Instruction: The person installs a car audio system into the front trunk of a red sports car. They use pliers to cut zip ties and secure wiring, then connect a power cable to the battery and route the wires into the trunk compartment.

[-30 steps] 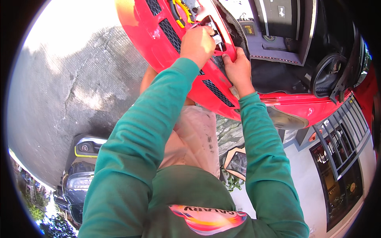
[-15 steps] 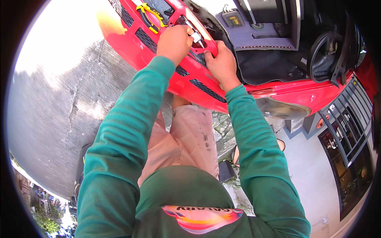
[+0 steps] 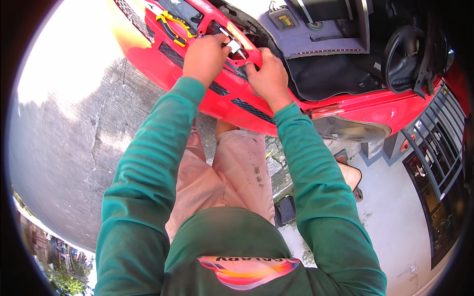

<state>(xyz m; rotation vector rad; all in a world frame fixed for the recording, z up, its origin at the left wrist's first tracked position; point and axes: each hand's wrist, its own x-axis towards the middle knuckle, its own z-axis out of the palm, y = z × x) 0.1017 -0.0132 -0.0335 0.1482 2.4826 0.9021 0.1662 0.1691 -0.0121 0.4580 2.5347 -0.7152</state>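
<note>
A red car body panel (image 3: 190, 98) with black mesh openings runs along the top of the head view. My left hand (image 3: 205, 59) is closed in a pinch at a slot in the panel. By its fingertips is a small white piece (image 3: 233, 46) with a thin pale tip; part of it is hidden by the fingers. My right hand (image 3: 270, 79) grips the red rim beside the slot, thumb on the near side and fingers over the far edge. Yellow-and-black pliers (image 3: 173, 30) lie on the panel, left of my left hand.
Beyond the panel are a black steering wheel (image 3: 404, 59) and a grey tray-like part (image 3: 321, 44) with a meter-like device (image 3: 284, 18) on it. Grey concrete (image 3: 69, 148) spreads to the left. Metal bars (image 3: 434, 143) stand at the right, by a white wall.
The view has shifted slightly, so the panel, the pliers and both hands appear a little farther left. Both hands keep much the same hold.
</note>
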